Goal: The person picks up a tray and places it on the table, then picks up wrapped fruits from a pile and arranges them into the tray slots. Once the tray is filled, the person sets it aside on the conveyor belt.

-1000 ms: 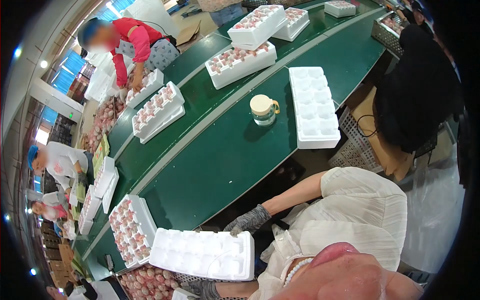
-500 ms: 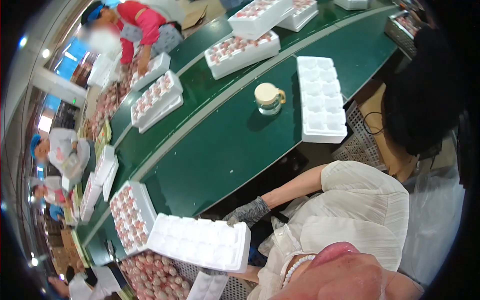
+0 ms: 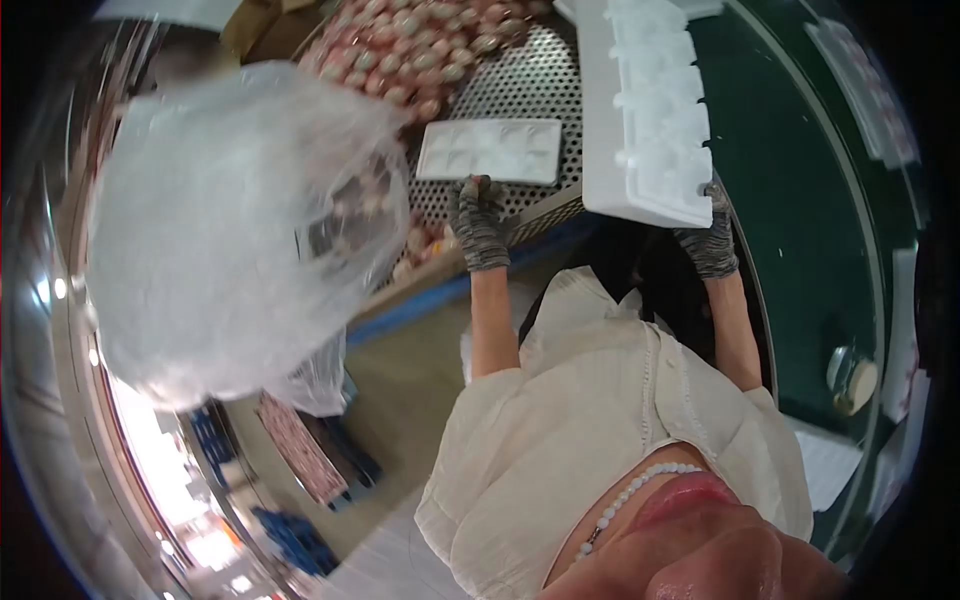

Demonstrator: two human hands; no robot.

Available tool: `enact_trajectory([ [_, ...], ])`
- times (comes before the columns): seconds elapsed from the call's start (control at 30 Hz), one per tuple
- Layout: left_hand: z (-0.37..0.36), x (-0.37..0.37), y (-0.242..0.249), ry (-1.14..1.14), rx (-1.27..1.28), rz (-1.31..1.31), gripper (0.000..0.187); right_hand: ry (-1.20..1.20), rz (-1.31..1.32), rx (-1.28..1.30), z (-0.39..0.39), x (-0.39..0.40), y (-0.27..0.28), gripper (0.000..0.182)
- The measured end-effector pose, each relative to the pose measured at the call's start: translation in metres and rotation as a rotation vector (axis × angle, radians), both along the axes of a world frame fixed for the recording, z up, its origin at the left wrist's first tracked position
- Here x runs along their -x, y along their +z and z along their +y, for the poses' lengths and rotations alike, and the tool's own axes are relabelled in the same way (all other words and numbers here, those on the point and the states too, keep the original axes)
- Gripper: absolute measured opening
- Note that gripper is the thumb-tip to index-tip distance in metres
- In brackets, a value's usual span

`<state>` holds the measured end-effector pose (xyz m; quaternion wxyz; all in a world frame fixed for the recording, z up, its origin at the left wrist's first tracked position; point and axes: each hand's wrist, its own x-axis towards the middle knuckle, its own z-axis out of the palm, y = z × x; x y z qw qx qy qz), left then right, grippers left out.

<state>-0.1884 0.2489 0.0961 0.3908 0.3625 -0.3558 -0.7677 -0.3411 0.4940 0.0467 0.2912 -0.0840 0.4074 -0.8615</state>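
Observation:
My left hand, in a grey striped knit glove, has its fingers curled at the near edge of a small white tray with shallow cups. That tray lies on a perforated metal surface. My right hand, gloved alike, grips the near end of a long white foam box with a row of moulded cups. Part of that hand is hidden by the box. Beyond the small tray is a heap of round pink-and-white items, whose kind I cannot make out.
A large clear plastic bag fills the left side. To the right curves a green table bearing a jar with a cream lid. A crate of pinkish items and blue crates stand on the floor.
My view has swung left, from the green table to the metal surface. The foam box was between both hands; now my left hand is at the small tray and my right hand keeps the box.

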Motion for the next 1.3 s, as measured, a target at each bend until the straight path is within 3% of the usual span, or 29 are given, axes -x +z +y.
enact_trajectory([
  [0.03,-0.010,-0.004,-0.009,0.043,-0.013,0.002,0.012,0.072,-0.373,0.229,-0.007,0.001,0.028,0.034],
  [0.07,-0.020,-0.012,-0.028,0.062,0.173,-0.039,0.010,0.104,-0.373,0.214,-0.012,0.005,0.024,0.034],
  [0.13,-0.035,-0.023,-0.049,0.025,0.401,-0.235,0.007,0.171,-0.250,0.178,-0.025,0.019,0.004,0.039],
  [0.17,-0.046,-0.024,-0.059,0.047,0.401,-0.239,0.007,0.193,-0.250,0.177,-0.035,0.024,0.003,0.039],
  [0.23,-0.070,-0.015,-0.077,-0.041,0.556,-0.119,0.018,0.156,0.024,0.041,-0.055,0.032,0.006,0.047],
  [0.27,-0.078,-0.009,-0.082,-0.073,0.753,-0.469,0.029,0.087,0.301,-0.096,-0.060,0.024,0.037,0.052],
  [0.3,-0.084,-0.001,-0.086,-0.110,0.939,-0.827,0.039,0.107,0.299,-0.097,-0.064,0.022,0.052,0.052],
  [0.33,-0.093,0.004,-0.092,-0.093,0.932,-0.835,0.039,0.166,0.434,-0.186,-0.068,0.022,0.061,0.052],
  [0.37,-0.102,0.009,-0.099,-0.212,0.949,-1.021,0.049,0.221,0.571,-0.269,-0.074,0.022,0.068,0.052],
  [0.4,-0.112,0.013,-0.105,-0.336,0.958,-1.207,0.058,0.270,0.515,-0.268,-0.081,0.019,0.074,0.052],
  [0.43,-0.122,0.018,-0.111,-0.324,0.959,-1.220,0.058,0.279,0.512,-0.254,-0.090,0.021,0.072,0.052],
  [0.5,-0.134,0.028,-0.114,-0.736,1.052,-1.522,0.060,0.455,0.505,-0.289,-0.105,0.036,0.063,0.049],
  [0.57,-0.131,0.033,-0.093,-0.979,1.120,-1.482,0.057,0.539,0.349,-0.268,-0.121,0.049,0.052,0.045],
  [0.67,-0.131,0.035,-0.065,-1.013,1.205,-1.405,0.048,0.583,0.227,-0.327,-0.140,0.069,0.037,0.045],
  [0.77,-0.144,0.030,-0.076,-1.053,1.345,-1.340,0.042,0.690,0.169,-0.431,-0.162,0.087,0.025,0.044],
  [0.83,-0.146,0.024,-0.079,-1.376,1.525,-1.038,0.040,0.812,0.231,-0.467,-0.179,0.098,0.013,0.047],
  [0.87,-0.130,0.022,-0.074,-1.201,1.445,-1.135,0.036,0.841,0.254,-0.497,-0.186,0.102,0.004,0.049],
  [0.9,-0.131,0.023,-0.088,-1.204,1.437,-1.135,0.036,0.845,0.250,-0.500,-0.191,0.100,0.006,0.049],
  [0.97,-0.131,0.018,-0.121,-0.670,1.717,-0.948,0.035,0.953,0.460,-0.657,-0.198,0.097,0.010,0.050],
  [1.0,-0.139,0.024,-0.127,-0.598,1.762,-0.726,0.032,0.954,0.458,-0.669,-0.199,0.096,0.010,0.050],
  [1.03,-0.145,0.028,-0.134,-0.596,1.753,-0.717,0.032,0.955,0.448,-0.713,-0.200,0.095,0.010,0.051],
  [1.1,-0.152,0.031,-0.116,-0.826,1.379,-0.878,0.029,0.964,0.426,-0.799,-0.199,0.091,0.003,0.054],
  [1.13,-0.156,0.032,-0.114,-0.819,1.170,-0.801,0.029,0.966,0.442,-0.780,-0.198,0.092,-0.008,0.056],
  [1.27,-0.154,0.040,-0.121,-0.720,0.938,-0.634,0.027,0.995,0.389,-0.808,-0.198,0.111,-0.035,0.059],
  [1.3,-0.152,0.042,-0.120,-0.735,0.924,-0.625,0.028,0.851,0.417,-0.839,-0.204,0.107,-0.033,0.062],
])
